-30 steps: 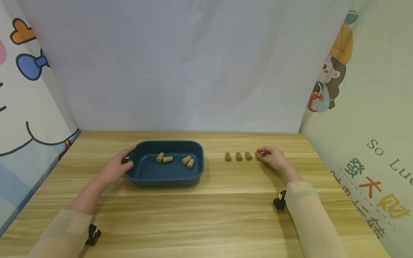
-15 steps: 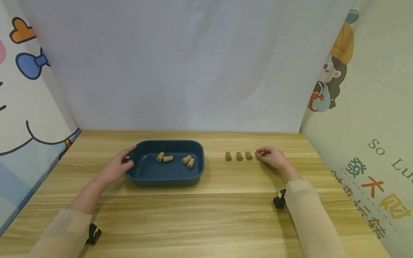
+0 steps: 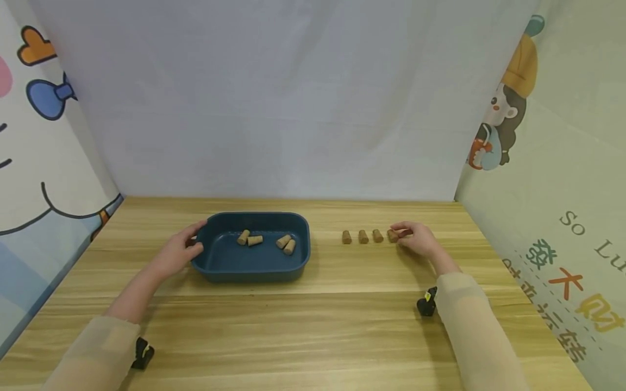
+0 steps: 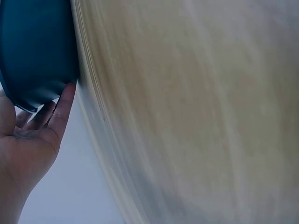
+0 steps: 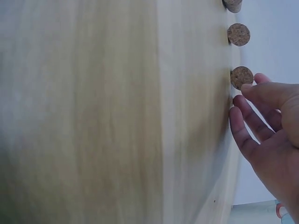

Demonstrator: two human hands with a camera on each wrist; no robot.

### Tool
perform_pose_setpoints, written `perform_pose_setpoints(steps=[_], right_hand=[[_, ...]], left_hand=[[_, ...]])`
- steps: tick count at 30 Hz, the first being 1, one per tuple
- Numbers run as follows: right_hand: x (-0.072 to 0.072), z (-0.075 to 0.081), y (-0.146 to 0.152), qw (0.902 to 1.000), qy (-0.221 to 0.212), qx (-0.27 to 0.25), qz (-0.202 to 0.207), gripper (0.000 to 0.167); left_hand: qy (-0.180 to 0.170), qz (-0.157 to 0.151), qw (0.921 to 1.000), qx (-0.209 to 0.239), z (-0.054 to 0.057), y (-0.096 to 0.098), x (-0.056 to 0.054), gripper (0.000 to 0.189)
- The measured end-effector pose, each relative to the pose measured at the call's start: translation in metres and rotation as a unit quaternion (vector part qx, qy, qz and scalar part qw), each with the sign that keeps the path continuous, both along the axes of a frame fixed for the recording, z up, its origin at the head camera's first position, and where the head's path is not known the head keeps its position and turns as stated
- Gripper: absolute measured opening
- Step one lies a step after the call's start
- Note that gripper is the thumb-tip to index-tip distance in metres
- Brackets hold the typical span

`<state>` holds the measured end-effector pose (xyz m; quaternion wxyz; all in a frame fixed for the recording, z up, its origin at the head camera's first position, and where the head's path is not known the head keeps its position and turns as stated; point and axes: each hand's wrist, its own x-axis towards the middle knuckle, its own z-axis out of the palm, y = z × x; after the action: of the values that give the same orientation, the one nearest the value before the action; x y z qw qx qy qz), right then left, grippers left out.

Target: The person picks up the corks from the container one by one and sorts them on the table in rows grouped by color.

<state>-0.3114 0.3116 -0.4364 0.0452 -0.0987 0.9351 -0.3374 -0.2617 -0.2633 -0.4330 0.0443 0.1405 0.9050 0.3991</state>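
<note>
My left hand (image 3: pixel 173 255) rests at the left end of a dark blue basin (image 3: pixel 249 277), its fingers fairly straight against the outer wall. The left wrist view shows those fingertips at the lower edge of the basin (image 4: pixel 39 46). Several tapered corks (image 3: pixel 255 240) lie inside it. To the right, a row of brown corks (image 3: pixel 363 237) stands on the table. At the row's right end, my right hand (image 3: pixel 418 239) pinches a slightly tilted cork (image 3: pixel 393 235) between thumb and forefinger. In the right wrist view, the thumb overlaps the edge of this cork (image 5: pixel 241 77).
The wooden table (image 3: pixel 293 336) runs back to a pale cloth backdrop (image 3: pixel 293 108). Printed cloths hang on both sides. Each sleeve has a small black device at the cuff, the right one (image 3: pixel 427 304) close over the table.
My right hand has shifted slightly to the right, and more of the last cork shows between its fingertips. My left hand and the basin hold their place.
</note>
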Motion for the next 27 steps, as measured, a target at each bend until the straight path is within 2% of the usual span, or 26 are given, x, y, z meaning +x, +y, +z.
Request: perform_pose_setpoints(steps=[5, 10, 15, 27], right_hand=[[0.004, 0.006, 0.001, 1.0, 0.002, 0.001, 0.003, 0.039], [0.009, 0.014, -0.002, 1.0, 0.002, -0.001, -0.001, 0.04], [0.01, 0.019, -0.006, 0.9997, 0.022, -0.006, 0.008, 0.039], [0.025, 0.035, -0.029, 0.9992, 0.034, -0.019, 0.004, 0.036]], left_hand=[[-0.006, -0.001, 1.0, 0.004, -0.001, -0.001, -0.001, 0.062], [0.003, -0.001, 1.0, 0.004, 0.0, 0.0, -0.001, 0.061], [0.004, 0.001, 1.0, 0.001, -0.002, 0.0, -0.002, 0.062], [-0.002, 0.003, 1.0, 0.0, -0.001, 0.001, -0.001, 0.062]])
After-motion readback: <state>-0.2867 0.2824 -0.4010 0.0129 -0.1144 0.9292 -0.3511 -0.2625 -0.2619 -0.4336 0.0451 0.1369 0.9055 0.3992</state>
